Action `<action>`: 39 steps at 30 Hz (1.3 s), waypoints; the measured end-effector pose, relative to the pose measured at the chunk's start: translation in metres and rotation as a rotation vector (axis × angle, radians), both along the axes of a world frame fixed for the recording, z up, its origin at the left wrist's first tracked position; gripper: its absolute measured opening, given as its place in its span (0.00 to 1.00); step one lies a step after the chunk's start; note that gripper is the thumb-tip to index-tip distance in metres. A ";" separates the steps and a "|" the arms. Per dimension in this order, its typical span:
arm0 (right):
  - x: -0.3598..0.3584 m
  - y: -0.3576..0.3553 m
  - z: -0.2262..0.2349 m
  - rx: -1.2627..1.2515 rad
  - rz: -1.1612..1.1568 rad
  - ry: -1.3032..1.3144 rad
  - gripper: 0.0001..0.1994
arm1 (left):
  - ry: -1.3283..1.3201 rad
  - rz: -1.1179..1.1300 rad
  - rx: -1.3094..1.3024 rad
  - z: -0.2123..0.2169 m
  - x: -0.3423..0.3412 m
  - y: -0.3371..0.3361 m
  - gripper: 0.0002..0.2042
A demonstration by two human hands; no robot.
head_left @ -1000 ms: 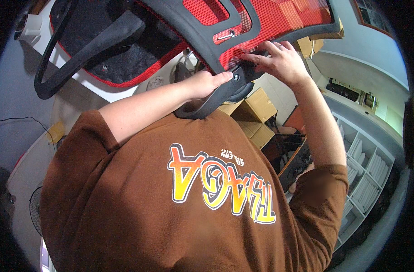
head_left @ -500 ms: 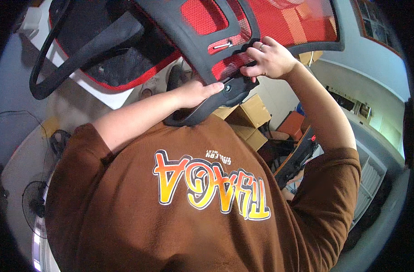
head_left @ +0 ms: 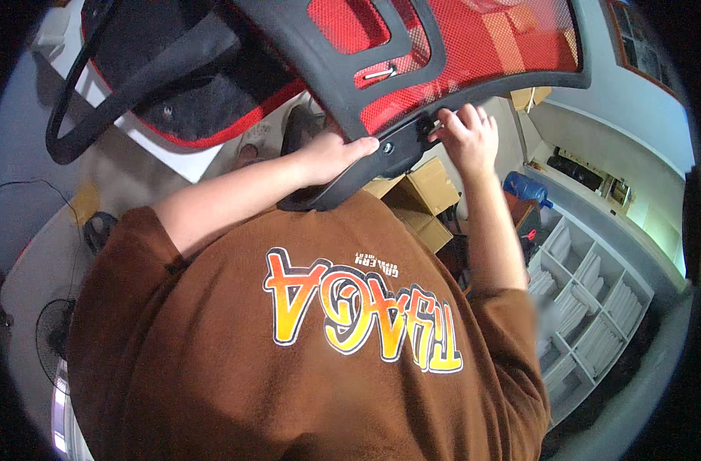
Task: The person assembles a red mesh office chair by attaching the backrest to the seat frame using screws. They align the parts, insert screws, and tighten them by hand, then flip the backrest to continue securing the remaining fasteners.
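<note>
An office chair's backrest (head_left: 473, 65), red mesh in a black plastic frame, leans across the top of the view against my body. My left hand (head_left: 336, 157) grips its lower black frame, thumb on top and fingers hidden beneath. A round bolt head (head_left: 388, 147) sits in the frame beside that thumb. My right hand (head_left: 467, 137) is pinched at a dark hole in the frame, holding something small and pale that I cannot make out. A short metal rod (head_left: 379, 74) lies on the mesh inside a frame opening.
The chair's black seat with red edging (head_left: 189, 115) and a black loop armrest (head_left: 62, 142) are at upper left, over a white surface (head_left: 177, 163). Cardboard boxes (head_left: 431, 188) stand beyond the backrest. At right are a white cubby shelf (head_left: 588, 307) and a blue water bottle (head_left: 525, 187).
My right hand has come off the mesh-side frame bar, turned upright and pinched at the hole, its elbow drawn inward. My left hand keeps its grip; the chair has barely shifted.
</note>
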State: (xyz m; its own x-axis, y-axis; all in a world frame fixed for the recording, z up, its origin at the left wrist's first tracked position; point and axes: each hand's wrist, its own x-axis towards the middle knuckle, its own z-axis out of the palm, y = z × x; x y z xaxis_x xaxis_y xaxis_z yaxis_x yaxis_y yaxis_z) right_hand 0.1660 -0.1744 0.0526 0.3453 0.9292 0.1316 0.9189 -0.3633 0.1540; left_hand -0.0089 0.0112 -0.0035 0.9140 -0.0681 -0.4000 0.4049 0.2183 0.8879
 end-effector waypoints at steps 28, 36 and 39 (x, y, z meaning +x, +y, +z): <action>0.000 -0.010 -0.001 -0.204 0.078 -0.002 0.10 | 0.149 0.080 -0.172 -0.002 0.006 -0.014 0.17; -0.057 0.004 -0.041 0.227 -0.671 -0.040 0.10 | 0.314 0.106 -0.110 0.011 0.016 -0.017 0.19; -0.074 0.015 -0.042 0.238 -0.906 0.073 0.10 | 0.324 0.097 -0.165 0.014 0.019 -0.019 0.20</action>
